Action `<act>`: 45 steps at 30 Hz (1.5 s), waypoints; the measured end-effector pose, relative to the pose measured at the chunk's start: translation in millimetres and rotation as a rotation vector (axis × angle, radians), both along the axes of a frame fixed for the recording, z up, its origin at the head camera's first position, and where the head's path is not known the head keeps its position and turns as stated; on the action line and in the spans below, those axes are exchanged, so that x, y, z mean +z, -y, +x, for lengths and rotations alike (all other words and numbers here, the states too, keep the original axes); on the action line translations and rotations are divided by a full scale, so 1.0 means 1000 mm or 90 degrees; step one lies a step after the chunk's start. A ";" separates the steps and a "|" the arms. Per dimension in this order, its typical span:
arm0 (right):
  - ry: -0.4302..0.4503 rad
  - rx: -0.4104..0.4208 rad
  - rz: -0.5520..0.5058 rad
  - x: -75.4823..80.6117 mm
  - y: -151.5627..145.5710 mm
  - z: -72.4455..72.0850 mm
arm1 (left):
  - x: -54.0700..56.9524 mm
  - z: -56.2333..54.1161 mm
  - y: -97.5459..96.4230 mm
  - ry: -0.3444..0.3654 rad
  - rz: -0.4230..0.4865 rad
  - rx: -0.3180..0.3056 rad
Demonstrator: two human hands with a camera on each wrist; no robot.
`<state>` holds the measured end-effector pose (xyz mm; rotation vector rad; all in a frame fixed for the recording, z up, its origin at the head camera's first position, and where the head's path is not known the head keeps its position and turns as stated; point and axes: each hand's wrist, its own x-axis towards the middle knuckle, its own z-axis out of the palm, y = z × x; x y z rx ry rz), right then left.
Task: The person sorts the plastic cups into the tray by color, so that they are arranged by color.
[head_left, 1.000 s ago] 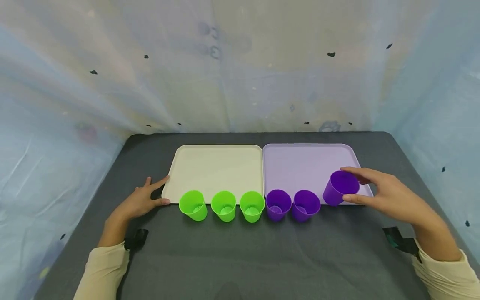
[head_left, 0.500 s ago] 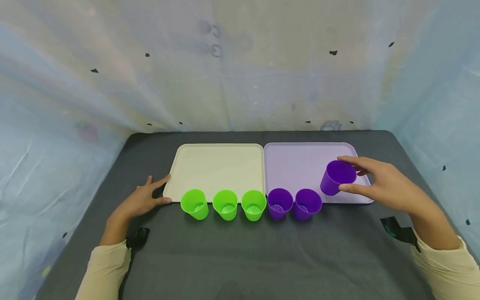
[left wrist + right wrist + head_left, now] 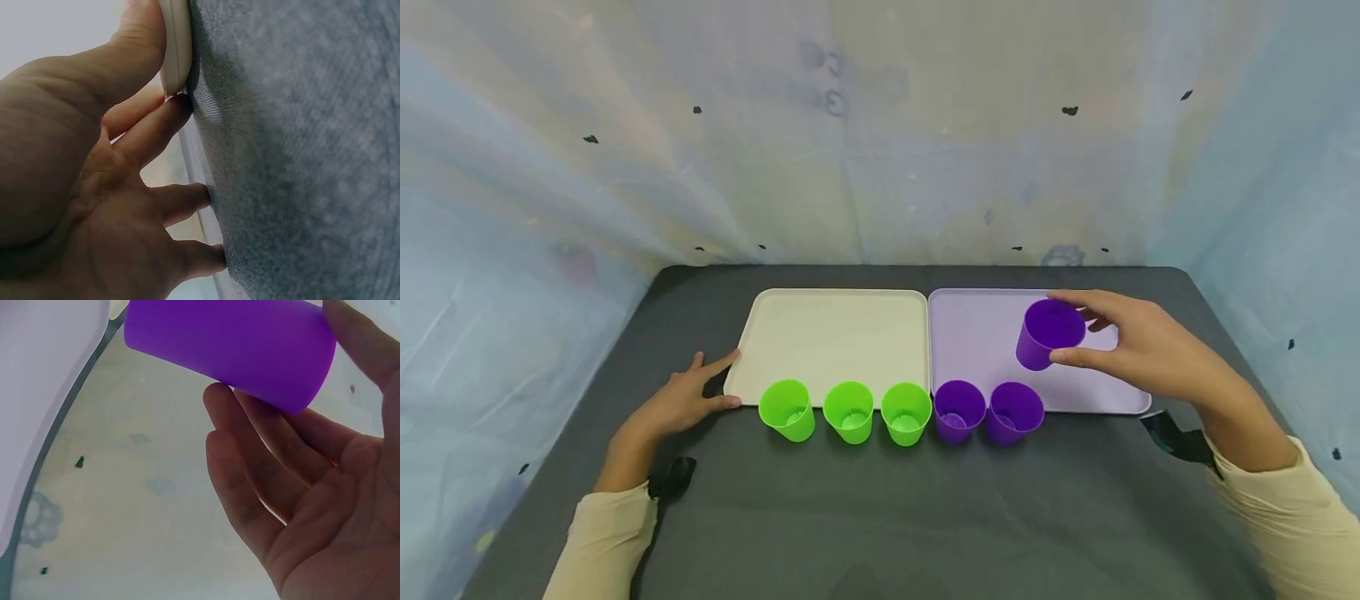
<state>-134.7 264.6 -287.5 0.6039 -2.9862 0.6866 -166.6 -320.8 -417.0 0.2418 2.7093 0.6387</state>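
Observation:
A purple cup (image 3: 1037, 340) is held up over the lilac tray (image 3: 973, 333) by my right hand (image 3: 1153, 350), thumb on the near side and fingers at the far side of its rim. The right wrist view shows the same purple cup (image 3: 231, 347) tilted between thumb and fingertips. At the cream tray (image 3: 842, 333), my left hand (image 3: 673, 406) rests on the dark cloth with thumb and forefinger spread against the left front corner. The left wrist view has the left thumb (image 3: 140, 37) on the tray's edge, other fingertips touching the cloth.
Three green cups, such as the middle green cup (image 3: 848, 414), stand along the cream tray's front edge. Two purple cups, the left purple cup (image 3: 958, 414) and right purple cup (image 3: 1013, 414), stand before the lilac tray. Patterned sheets (image 3: 880, 150) hang behind and beside the table.
My right hand has lifted the purple cup from the lilac tray's front right edge, moving it back and left over the tray. The left hand has stayed at the cream tray's corner.

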 end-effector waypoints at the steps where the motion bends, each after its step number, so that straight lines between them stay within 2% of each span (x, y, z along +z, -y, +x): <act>1: -0.001 0.002 0.003 0.002 0.004 -0.001 | 0.001 0.000 0.001 -0.001 -0.002 0.000; 8: 0.013 0.027 0.018 0.018 0.030 -0.012 | 0.003 0.004 0.006 0.005 0.000 0.003; 16: 0.038 0.039 -0.006 0.022 0.044 -0.022 | -0.002 0.007 0.001 -0.001 0.013 0.002; 24: 0.053 0.049 -0.035 0.021 0.056 -0.027 | 0.002 0.001 -0.005 0.000 0.017 -0.003; 28: 0.071 0.062 -0.042 0.019 0.066 -0.030 | 0.002 0.002 -0.005 0.000 0.020 -0.006; 34: 0.100 0.112 -0.033 0.010 0.082 -0.037 | -0.002 0.009 0.001 0.000 0.043 -0.003; 45: 0.123 0.171 -0.053 -0.019 0.112 -0.047 | -0.001 0.013 0.014 0.005 0.046 0.014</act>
